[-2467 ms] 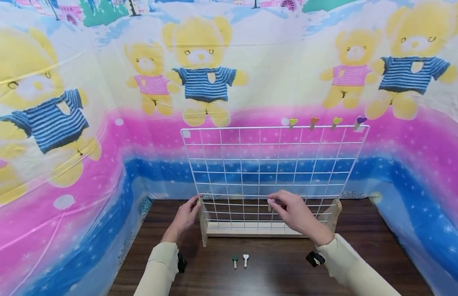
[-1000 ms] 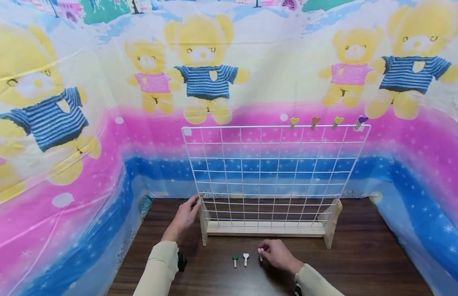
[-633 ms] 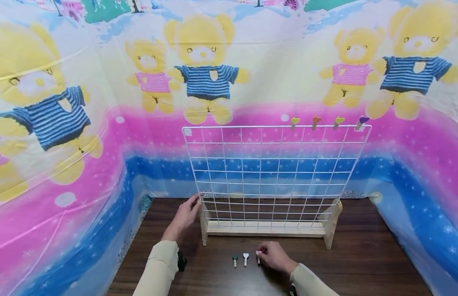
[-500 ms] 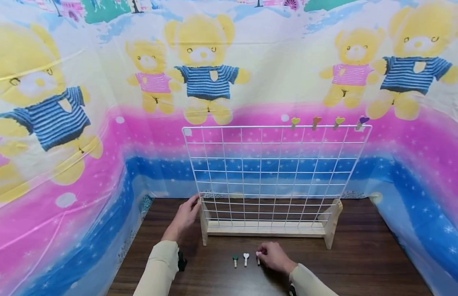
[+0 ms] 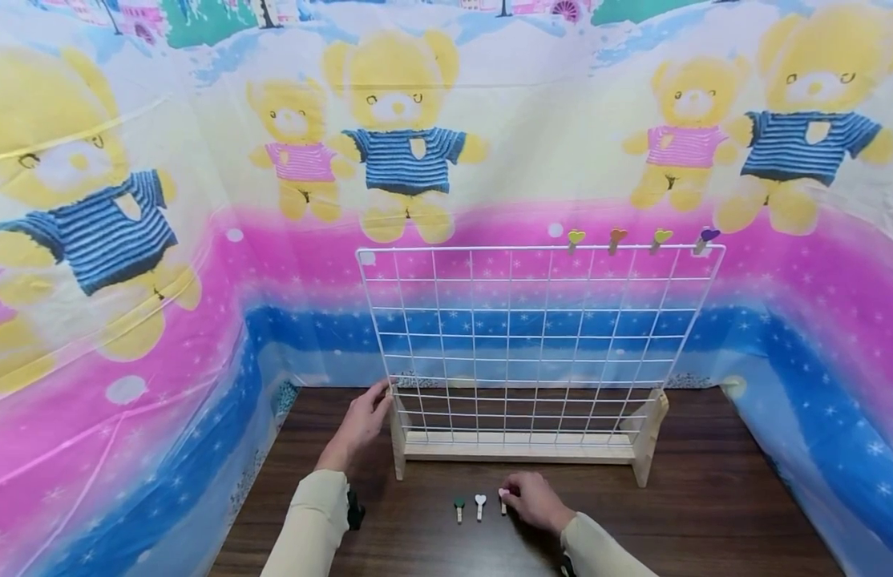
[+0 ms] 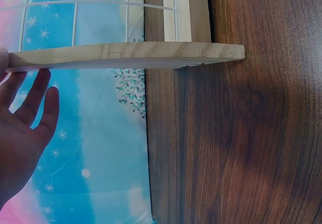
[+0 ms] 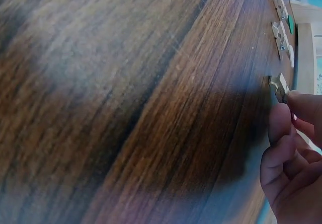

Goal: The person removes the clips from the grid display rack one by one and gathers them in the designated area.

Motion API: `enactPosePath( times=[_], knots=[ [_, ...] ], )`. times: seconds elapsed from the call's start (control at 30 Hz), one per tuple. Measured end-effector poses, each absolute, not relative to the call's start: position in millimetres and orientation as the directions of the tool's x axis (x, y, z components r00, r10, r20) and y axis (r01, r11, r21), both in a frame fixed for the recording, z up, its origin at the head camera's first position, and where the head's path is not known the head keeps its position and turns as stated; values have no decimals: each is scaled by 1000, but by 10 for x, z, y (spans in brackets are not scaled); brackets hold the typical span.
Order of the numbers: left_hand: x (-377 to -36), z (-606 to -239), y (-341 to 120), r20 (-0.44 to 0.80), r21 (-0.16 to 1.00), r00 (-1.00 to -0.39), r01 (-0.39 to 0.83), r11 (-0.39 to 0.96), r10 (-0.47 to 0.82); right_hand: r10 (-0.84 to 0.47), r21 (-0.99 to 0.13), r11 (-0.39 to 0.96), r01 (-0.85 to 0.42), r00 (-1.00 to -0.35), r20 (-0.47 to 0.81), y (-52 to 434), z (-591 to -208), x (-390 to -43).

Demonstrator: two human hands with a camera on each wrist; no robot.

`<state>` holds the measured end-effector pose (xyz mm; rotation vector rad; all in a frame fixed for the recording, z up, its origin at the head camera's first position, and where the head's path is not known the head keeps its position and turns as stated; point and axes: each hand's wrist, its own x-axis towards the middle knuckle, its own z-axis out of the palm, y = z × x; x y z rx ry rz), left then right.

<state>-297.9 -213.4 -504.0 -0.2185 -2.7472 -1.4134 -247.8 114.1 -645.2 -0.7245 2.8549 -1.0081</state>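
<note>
A small pink heart-topped wooden clip [image 5: 503, 498] lies flat on the dark wood desk [image 5: 706, 513], pinched at its end between curled fingers [image 7: 280, 126]. It lies just right of a white-heart clip [image 5: 479, 505] and a green-heart clip [image 5: 458, 507], in front of the wire grid rack [image 5: 533, 344].

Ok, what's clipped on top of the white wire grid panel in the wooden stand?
Four small heart-topped pegs sit on the top wire of the white wire grid panel, toward its right end: yellow-green, orange, yellow-green, purple. Their clip jaws are too small to see.
</note>
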Motion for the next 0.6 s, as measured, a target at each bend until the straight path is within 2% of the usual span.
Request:
enactPosePath(
  times=[0.6],
  knots=[
    [-2969,-5046,-2139,113,809,-987,158,566,114,-403,-566,725,-393,-908,114,1148,-6493,-2513]
  ],
)
